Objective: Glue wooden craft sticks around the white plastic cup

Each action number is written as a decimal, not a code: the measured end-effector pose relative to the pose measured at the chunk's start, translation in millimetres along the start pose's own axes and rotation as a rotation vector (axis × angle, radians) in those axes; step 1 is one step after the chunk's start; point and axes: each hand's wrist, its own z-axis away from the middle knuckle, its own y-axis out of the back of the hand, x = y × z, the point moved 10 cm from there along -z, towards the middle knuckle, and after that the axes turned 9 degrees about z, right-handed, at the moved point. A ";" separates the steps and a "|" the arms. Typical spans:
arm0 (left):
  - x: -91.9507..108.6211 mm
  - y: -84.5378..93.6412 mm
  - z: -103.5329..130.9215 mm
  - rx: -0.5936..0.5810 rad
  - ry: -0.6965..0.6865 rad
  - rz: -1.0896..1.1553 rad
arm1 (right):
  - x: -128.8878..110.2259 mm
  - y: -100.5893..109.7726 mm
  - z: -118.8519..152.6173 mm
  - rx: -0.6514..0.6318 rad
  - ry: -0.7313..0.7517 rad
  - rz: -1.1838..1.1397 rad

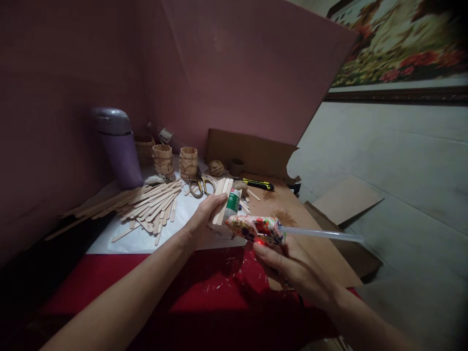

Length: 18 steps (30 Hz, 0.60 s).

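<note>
My left hand (pixel 205 214) is closed around a green-and-white bottle (pixel 233 203) with several wooden sticks (pixel 221 201) lying side by side along it. In my right hand (pixel 280 261) is a glue gun (pixel 258 229) with a floral pattern; a red light glows on it. A long clear glue stick (pixel 321 234) sticks out of its back to the right. The gun's nozzle points left, close to the lower end of the bottle and sticks; whether it touches them I cannot tell.
Loose wooden sticks (pixel 149 207) spread over white paper (pixel 106 241) at left, near a purple bottle (pixel 122 153). Behind stand two stick cups (pixel 163 160), scissors (pixel 202 186) and a twine ball (pixel 216 168). A yellow-black cutter (pixel 258 184) lies on brown board (pixel 310 243).
</note>
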 end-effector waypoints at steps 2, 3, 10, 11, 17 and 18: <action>0.7 0.0 -0.8 -0.013 -0.013 0.007 | -1.5 -0.6 0.8 0.002 -0.002 0.007; 1.6 -0.2 -1.0 -0.020 -0.023 0.006 | -2.6 -0.8 1.2 0.004 -0.002 0.010; 0.5 -1.2 -0.1 -0.014 -0.008 -0.025 | -7.5 -4.2 1.0 -0.009 0.018 -0.023; 1.4 -1.7 -0.1 -0.016 -0.017 -0.018 | -8.3 -4.0 0.8 -0.007 0.026 -0.026; 3.8 -2.9 0.3 -0.028 -0.046 -0.020 | -8.7 -3.0 0.6 0.000 0.029 -0.018; 5.1 -3.6 0.4 -0.035 -0.060 -0.028 | -8.5 -2.7 0.7 0.003 0.024 -0.010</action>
